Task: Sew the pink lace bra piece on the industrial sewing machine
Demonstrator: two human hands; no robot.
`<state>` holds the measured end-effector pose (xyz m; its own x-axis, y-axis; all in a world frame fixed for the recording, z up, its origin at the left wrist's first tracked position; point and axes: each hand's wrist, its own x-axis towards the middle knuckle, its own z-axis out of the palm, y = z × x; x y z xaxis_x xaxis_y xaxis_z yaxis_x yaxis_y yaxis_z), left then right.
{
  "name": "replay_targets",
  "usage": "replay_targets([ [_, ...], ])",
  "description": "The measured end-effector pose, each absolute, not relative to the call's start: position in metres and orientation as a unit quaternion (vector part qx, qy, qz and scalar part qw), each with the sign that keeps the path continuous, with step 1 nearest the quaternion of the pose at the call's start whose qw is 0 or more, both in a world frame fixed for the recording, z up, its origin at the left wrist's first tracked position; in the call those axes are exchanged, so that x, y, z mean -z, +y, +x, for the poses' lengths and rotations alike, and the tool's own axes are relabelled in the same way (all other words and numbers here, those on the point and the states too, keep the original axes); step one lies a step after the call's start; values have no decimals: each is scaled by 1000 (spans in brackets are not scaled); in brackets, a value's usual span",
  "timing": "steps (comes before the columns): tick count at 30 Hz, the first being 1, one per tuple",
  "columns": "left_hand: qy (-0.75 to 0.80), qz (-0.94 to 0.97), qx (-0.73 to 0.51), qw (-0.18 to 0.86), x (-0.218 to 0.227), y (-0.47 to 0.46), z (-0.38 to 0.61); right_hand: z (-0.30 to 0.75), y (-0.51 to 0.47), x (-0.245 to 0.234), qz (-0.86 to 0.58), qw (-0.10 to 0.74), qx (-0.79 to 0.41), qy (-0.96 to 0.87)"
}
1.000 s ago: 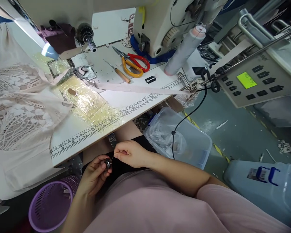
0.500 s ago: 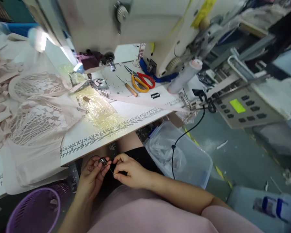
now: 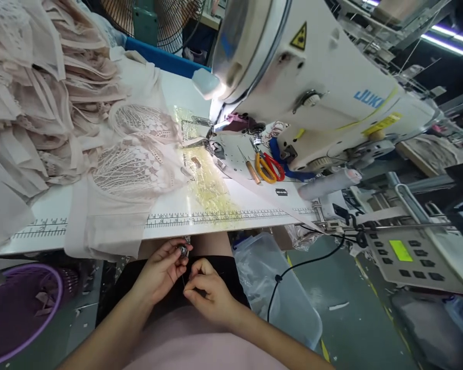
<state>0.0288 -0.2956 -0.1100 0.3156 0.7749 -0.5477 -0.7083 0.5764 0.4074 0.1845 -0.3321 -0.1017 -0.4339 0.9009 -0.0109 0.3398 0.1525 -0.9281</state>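
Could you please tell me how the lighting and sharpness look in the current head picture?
Head view: the lamp by the sewing machine glows near-white; glints speckle the glossy film. Also head view: the left hand and right hand are readable, but the thread between them is faint.

hands (image 3: 162, 272) (image 3: 212, 297): 2 | bobbin case (image 3: 183, 251): 1 | scissors (image 3: 258, 164): 1 | awl (image 3: 253, 172): 1 | razor blade (image 3: 281, 192): 1 | basket (image 3: 62, 295): 1

a single head-worn camera looks forward and down over the near hands (image 3: 164, 271) and across the tabletop (image 3: 247, 202) towards the sewing machine (image 3: 332, 97), far right.
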Motion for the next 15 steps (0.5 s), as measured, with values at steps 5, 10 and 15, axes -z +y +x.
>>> replay_targets([
  [5,328,67,-442,832,109,-295,27,183,-324,93,-464,267,-477,-697],
  [10,328,80,-403,851,118,-288,17,208,-298,43,-436,234,-418,-762],
  [15,355,90,-437,822,133,-262,8,243,-258,7,-548,350,-275,-708],
])
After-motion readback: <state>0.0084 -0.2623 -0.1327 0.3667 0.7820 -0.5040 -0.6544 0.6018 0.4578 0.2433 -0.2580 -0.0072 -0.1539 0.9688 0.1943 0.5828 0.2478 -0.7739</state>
